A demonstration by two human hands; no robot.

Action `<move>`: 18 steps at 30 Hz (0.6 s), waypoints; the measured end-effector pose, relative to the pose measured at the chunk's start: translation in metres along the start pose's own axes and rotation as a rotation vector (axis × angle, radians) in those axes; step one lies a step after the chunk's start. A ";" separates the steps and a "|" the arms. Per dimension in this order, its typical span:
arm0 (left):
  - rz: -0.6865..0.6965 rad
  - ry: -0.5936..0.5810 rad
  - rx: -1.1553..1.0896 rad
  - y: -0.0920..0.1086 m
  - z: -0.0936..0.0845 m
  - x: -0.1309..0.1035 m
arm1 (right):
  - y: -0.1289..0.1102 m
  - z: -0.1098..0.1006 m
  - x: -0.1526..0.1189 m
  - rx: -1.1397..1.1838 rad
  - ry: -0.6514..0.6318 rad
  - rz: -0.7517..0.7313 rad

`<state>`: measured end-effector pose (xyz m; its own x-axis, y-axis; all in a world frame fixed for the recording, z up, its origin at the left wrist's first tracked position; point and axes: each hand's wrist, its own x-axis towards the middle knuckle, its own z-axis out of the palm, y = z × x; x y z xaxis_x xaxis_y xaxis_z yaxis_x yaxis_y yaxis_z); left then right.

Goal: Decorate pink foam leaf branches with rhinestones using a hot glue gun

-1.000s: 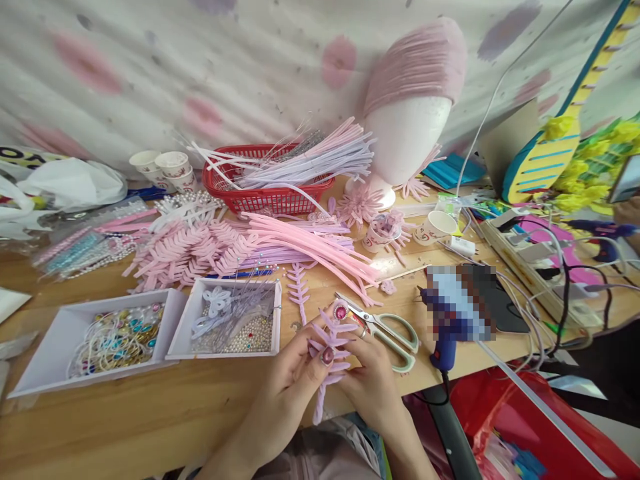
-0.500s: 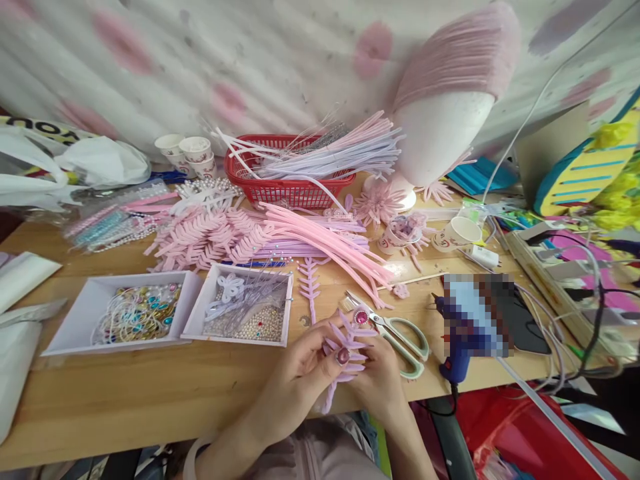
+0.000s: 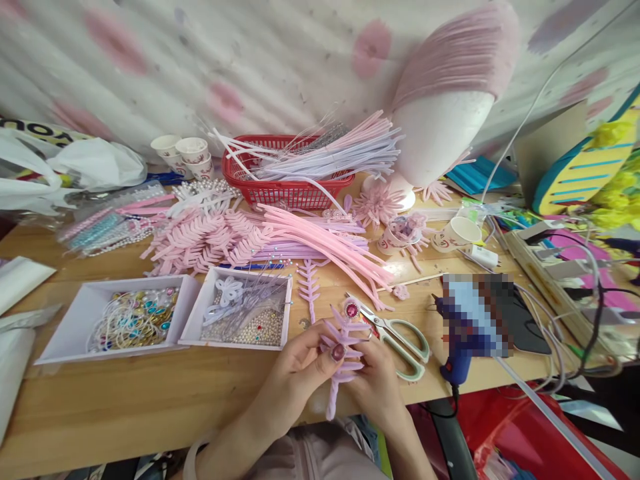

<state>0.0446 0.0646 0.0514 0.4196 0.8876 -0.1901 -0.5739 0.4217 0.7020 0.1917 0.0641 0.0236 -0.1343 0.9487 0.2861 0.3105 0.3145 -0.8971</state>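
A lilac pipe-cleaner leaf sprig [image 3: 345, 370] stands between my two hands over the table's near edge, its twisted stem pointing down toward me. My left hand [image 3: 305, 367] pinches it with the thumb across its middle. From the other side my right hand [image 3: 375, 377] grips its side leaves, the fingertips partly hidden behind it. A round deep-pink gem [image 3: 352, 310] with a pale rim shows at the top of the sprig. Just beyond my right hand lie scissors [image 3: 400, 337] with pale green handles. Another lilac sprig [image 3: 309, 287] rests flat on the table behind my left hand.
Two white boxes of beads and pins [image 3: 185, 340] stand at left. Pink pipe cleaners [image 3: 320, 240] and pink leaf sprigs [image 3: 200, 240] lie before a red basket [image 3: 290, 193]. A blue glue gun [image 3: 457, 360] and cables are at right; a white mannequin head [image 3: 445, 133] stands behind.
The sprig has turned more upright in my hands, and the gem at its top has shifted slightly left and up. Both hands keep their hold.
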 end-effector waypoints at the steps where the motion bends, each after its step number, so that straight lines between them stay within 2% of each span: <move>1: -0.005 0.016 0.013 0.002 0.001 0.000 | 0.001 0.000 0.000 0.027 0.005 0.013; 5: 0.029 0.081 0.214 0.011 0.003 0.002 | 0.005 -0.002 -0.002 0.114 0.081 0.042; 10: 0.123 0.250 0.399 0.012 0.001 0.002 | -0.006 -0.017 0.000 0.077 0.403 -0.010; 12: 0.170 0.274 0.491 0.008 0.000 0.001 | -0.015 -0.021 0.003 0.006 0.470 -0.058; 14: 0.275 0.273 0.657 0.004 -0.002 -0.002 | -0.023 -0.020 0.007 -0.048 0.478 -0.114; 18: 0.595 0.252 1.021 0.005 -0.004 -0.005 | -0.029 -0.012 0.015 -0.124 0.439 -0.182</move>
<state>0.0367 0.0635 0.0526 0.0641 0.9524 0.2982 0.2376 -0.3048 0.9223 0.1918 0.0691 0.0581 0.2040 0.7937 0.5731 0.4323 0.4522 -0.7801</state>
